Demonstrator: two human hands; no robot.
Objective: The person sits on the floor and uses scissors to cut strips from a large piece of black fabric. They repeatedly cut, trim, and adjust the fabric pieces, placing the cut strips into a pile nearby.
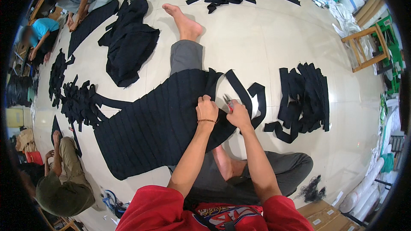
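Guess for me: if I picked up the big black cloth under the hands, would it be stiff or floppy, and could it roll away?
Probably floppy: the black cloth drapes over the outstretched leg. It seems unlikely to roll, since much of it lies spread out on the floor.
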